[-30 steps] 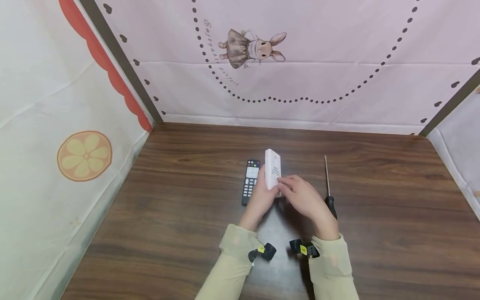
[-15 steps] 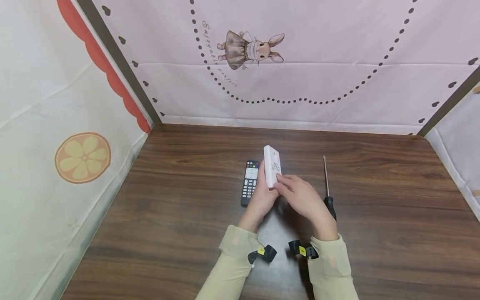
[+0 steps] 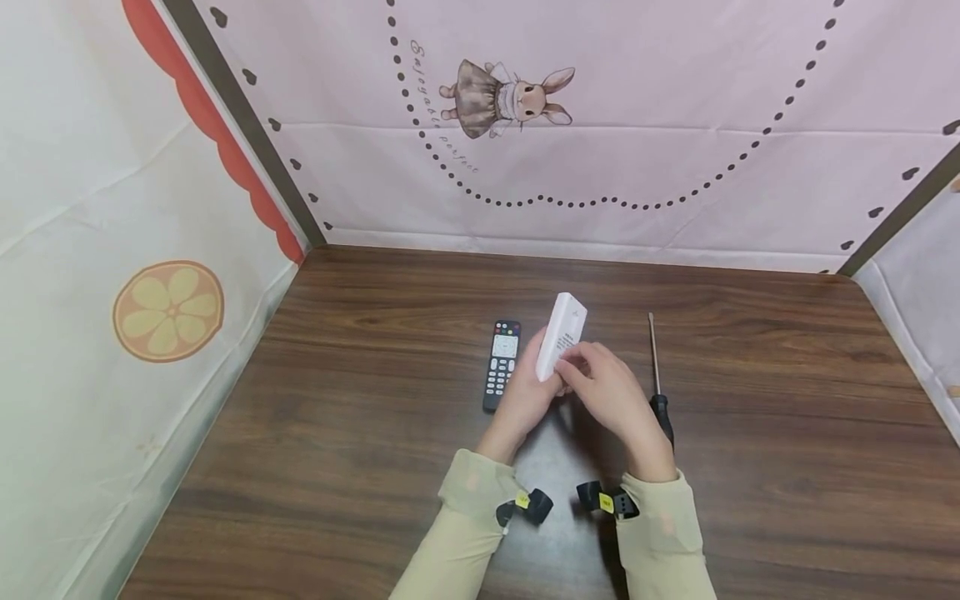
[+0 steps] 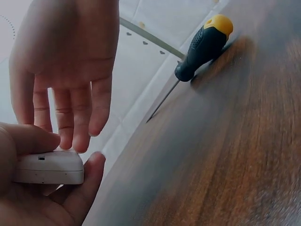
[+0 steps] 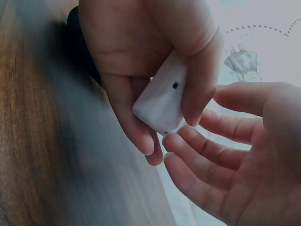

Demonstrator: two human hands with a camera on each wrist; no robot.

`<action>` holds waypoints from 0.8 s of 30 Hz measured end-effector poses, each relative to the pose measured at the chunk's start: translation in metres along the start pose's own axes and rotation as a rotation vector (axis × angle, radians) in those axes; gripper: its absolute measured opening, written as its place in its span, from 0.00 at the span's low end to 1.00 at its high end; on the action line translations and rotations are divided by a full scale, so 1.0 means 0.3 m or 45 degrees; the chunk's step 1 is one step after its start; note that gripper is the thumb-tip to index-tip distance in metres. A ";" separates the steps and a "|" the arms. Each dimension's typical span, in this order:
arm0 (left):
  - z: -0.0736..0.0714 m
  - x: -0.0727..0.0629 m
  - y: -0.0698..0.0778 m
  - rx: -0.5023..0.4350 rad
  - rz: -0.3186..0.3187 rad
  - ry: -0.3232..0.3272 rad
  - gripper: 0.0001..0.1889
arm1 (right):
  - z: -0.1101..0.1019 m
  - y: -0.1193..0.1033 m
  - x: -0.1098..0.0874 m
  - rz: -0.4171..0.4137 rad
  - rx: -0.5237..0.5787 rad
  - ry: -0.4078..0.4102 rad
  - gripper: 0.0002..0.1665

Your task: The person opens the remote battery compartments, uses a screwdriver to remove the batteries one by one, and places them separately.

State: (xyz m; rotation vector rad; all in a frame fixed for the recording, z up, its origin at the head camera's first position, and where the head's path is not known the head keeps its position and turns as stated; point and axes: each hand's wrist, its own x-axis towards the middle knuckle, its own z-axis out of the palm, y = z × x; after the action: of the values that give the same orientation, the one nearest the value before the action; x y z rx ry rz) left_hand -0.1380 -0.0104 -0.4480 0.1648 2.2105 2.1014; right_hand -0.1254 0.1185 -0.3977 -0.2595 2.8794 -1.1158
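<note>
My left hand [image 3: 525, 396] grips a white remote control [image 3: 559, 333], tilted up off the table, with small printed text on the face toward me. In the left wrist view its end [image 4: 51, 172] shows a small dark slot, and the left thumb lies across the top. My right hand [image 3: 609, 390] is at the lower right of the white remote control, fingertips touching it. In the right wrist view the right hand's fingers [image 5: 207, 160] are extended and only slightly bent, tips at the remote's edge. Its far face is hidden.
A black remote control [image 3: 501, 367] with pale buttons lies on the wooden table [image 3: 360, 433] left of the hands. To the right lies a screwdriver [image 3: 658, 400] with a black and yellow handle [image 4: 207, 44]. Printed cloth [image 3: 637, 158] hangs behind the table.
The white remote control has swung to the right at its far end, turning in my left hand. My right fingers have shifted slightly along its face. The black remote control and screwdriver stay put.
</note>
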 end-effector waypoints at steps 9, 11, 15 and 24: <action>-0.014 -0.030 0.090 -0.084 -0.037 -0.079 0.30 | -0.006 -0.004 0.005 0.052 0.025 -0.045 0.15; -0.014 -0.028 0.085 -0.073 -0.046 -0.070 0.30 | -0.007 -0.004 0.006 0.055 0.026 -0.052 0.15; -0.013 -0.011 0.038 -0.048 -0.053 -0.044 0.31 | -0.007 -0.003 0.004 0.060 0.033 -0.065 0.15; -0.019 0.006 -0.005 -0.006 -0.065 0.070 0.35 | -0.002 -0.004 0.000 0.102 0.122 -0.096 0.17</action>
State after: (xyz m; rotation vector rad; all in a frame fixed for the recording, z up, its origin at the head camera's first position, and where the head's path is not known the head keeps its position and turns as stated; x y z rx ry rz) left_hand -0.1405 -0.0158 -0.4492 0.0508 2.2149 2.1091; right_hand -0.1254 0.1181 -0.3964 -0.1761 2.7359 -1.1982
